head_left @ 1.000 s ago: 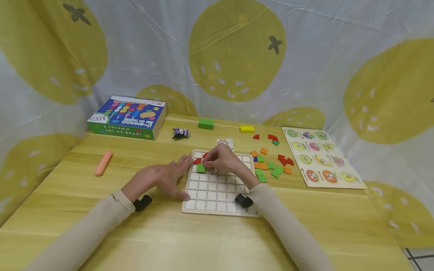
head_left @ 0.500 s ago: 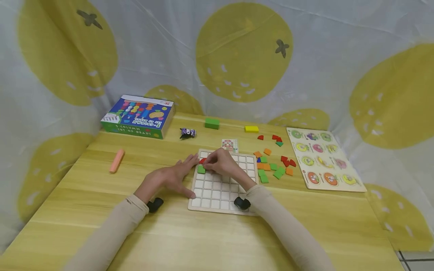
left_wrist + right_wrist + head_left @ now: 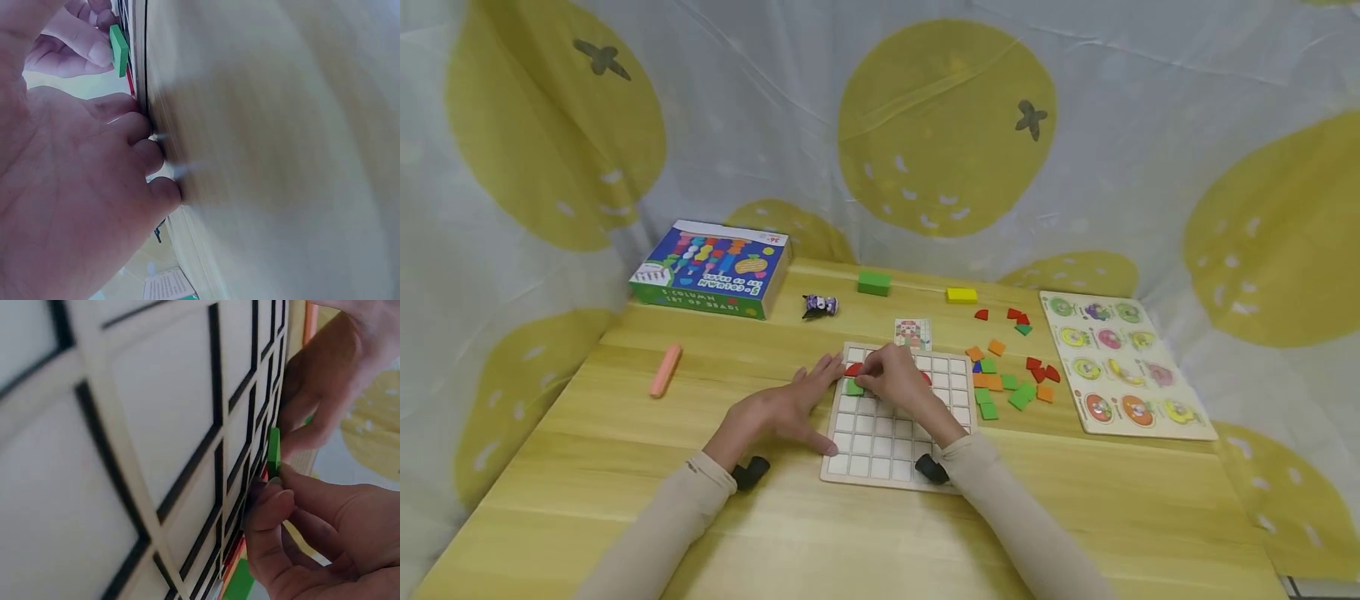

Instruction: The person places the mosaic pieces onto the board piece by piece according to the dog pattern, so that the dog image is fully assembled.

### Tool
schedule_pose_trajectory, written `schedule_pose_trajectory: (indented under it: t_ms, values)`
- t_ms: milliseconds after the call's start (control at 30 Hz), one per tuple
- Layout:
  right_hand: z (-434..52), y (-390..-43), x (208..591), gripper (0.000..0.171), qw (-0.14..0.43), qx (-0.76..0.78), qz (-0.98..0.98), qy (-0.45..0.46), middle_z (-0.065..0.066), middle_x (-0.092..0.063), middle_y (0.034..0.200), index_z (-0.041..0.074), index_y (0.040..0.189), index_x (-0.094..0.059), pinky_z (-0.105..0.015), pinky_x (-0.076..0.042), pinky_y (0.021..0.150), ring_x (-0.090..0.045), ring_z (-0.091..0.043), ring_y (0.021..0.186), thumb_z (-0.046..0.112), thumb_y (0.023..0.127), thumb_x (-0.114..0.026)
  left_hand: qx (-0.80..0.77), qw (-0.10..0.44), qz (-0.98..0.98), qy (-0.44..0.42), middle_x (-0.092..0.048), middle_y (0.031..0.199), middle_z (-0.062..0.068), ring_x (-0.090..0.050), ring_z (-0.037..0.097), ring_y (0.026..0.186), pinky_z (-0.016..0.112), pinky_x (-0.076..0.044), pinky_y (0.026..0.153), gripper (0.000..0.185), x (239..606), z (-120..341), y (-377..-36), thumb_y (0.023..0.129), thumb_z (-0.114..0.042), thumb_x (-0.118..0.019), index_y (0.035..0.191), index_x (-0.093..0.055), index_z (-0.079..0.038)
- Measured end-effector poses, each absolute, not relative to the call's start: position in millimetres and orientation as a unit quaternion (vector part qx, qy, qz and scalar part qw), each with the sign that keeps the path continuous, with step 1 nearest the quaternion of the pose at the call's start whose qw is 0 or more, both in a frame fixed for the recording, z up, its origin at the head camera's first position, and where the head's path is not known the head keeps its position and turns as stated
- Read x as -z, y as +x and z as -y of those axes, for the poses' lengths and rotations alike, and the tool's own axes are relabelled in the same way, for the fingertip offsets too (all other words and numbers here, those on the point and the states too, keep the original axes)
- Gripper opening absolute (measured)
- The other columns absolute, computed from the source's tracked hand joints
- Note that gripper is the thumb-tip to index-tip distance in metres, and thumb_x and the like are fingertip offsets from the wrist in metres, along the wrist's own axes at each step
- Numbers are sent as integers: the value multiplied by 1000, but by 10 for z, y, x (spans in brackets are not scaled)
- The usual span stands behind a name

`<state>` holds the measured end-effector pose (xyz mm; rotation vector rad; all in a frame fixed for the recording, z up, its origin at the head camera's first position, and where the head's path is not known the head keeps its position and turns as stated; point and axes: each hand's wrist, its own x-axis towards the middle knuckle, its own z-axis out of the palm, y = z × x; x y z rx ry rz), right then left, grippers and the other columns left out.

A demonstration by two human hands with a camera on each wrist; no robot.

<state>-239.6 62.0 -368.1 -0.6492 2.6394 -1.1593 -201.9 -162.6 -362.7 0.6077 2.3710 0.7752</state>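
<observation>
Mid-frame, my right hand [image 3: 897, 379] pinches a thin, plain-green square tile [image 3: 854, 387]; my left hand [image 3: 784, 412], thumb spread, touches the pale gridded wooden board [image 3: 880, 468].

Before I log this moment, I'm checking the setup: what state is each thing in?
Left hand, at board's edge, thumb spread
Right hand, pinching green tile
Green tile, held; seating unclear
Board, flat, most visible cells bare
Card, flat, picture up
Loose tiles, scattered, some overlapping
Box, flat, looks closed
Fruit board, flat, pictures up
Green block, lying free
Yellow block, lying free
Coral stick, lying free
</observation>
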Motion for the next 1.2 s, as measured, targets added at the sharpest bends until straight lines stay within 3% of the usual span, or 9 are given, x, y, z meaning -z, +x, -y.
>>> schedule_pose_trajectory:
  t_ms: [167,367,733,1200]
  values:
    - [-676,-2362,3651,9,64,375,-898,-218,-6,-78,80,2,87,-82,-24,-57,64,-69,-10,68,7,93,-85,-286,279,-887,234,11,182,12,4,58,161,72,-16,127,130,3625,1601,-2027,85,-43,-93,175,-4,-12]
    - [-681,-2380,3657,13,86,355,-900,-238,-8,-78,82,-2,93,-82,-25,-60,66,-70,-12,69,5,87,-91,-273,285,-891,226,12,182,11,2,60,160,75,-21,125,130,3586,1589,-2058,85,-42,-93,175,-4,-14]
    - [-594,-2397,3682,14,87,344,-910,-214,-11,-79,86,-2,94,-82,-28,-62,70,-74,-18,77,7,87,-91,-282,286,-885,235,10,181,15,3,57,161,72,-14,128,131,3613,1561,-2074,85,-40,-94,174,-3,-10]
    - [-577,-2419,3684,17,100,346,-907,-219,-3,-76,80,4,88,-82,-23,-55,64,-66,-9,70,14,84,-95,-301,280,-887,211,9,182,11,3,57,161,75,-16,126,131,3638,1608,-1992,83,-40,-95,175,-6,-13]
